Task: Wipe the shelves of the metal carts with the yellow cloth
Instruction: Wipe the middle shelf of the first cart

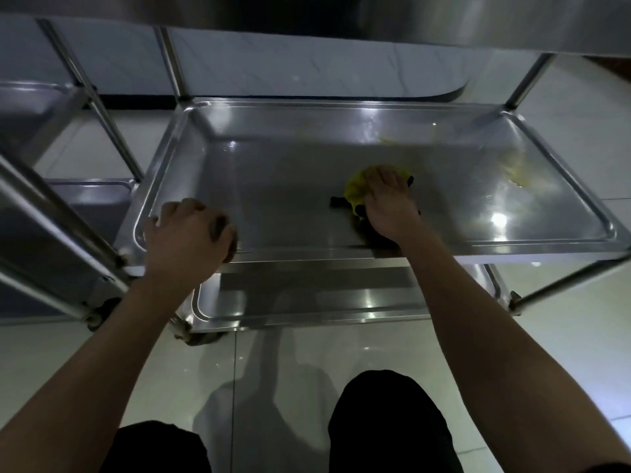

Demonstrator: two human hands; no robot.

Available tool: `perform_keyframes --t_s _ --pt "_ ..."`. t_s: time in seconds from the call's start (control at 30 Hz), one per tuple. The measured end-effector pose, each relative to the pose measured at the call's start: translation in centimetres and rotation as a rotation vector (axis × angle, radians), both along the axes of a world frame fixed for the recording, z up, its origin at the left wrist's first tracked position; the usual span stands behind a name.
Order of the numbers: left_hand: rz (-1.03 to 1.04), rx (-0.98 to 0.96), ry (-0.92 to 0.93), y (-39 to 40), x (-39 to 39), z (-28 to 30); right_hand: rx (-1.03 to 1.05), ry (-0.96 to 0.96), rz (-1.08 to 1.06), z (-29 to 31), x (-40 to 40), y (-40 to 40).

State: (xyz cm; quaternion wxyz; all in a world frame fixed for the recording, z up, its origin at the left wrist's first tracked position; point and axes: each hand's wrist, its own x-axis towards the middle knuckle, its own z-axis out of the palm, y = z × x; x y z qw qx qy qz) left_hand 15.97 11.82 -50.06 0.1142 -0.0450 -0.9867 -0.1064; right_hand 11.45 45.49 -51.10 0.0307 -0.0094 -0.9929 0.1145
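Observation:
A metal cart's middle shelf [273, 172], a shiny steel tray with a raised rim, fills the centre of the head view. My right hand [389, 206] presses flat on the yellow cloth [355, 189], which lies bunched on the shelf near its front edge, right of centre. A dark trim of the cloth shows beside my palm. My left hand [187, 237] curls over the shelf's front left rim and grips it. A lower shelf [307, 295] shows beneath the front edge. The cart's top shelf [444, 15] hangs overhead.
A second metal cart [41, 138] stands close on the left, its posts and shelves next to my left hand. Upright posts [526, 80] rise at the shelf's corners. Castors [99, 312] rest on the pale tiled floor. My dark-clad knees [389, 425] are below.

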Motion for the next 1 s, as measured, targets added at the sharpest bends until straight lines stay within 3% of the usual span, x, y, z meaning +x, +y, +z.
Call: perform_keyframes --t_s 0.33,0.7,1.0 --pt "-0.026 -0.044 0.018 -1.5 0.9 -1.5 -0.113 -0.060 0.215 -0.4 -6.7 -14.0" --pt "-0.022 -0.062 0.032 -3.9 1.9 -2.7 -0.176 -0.037 0.648 0.2 -10.5 -28.5" --pt "-0.039 -0.066 -0.012 -3.9 2.3 -2.1 -0.284 0.055 0.575 -0.2 -9.7 -26.8"
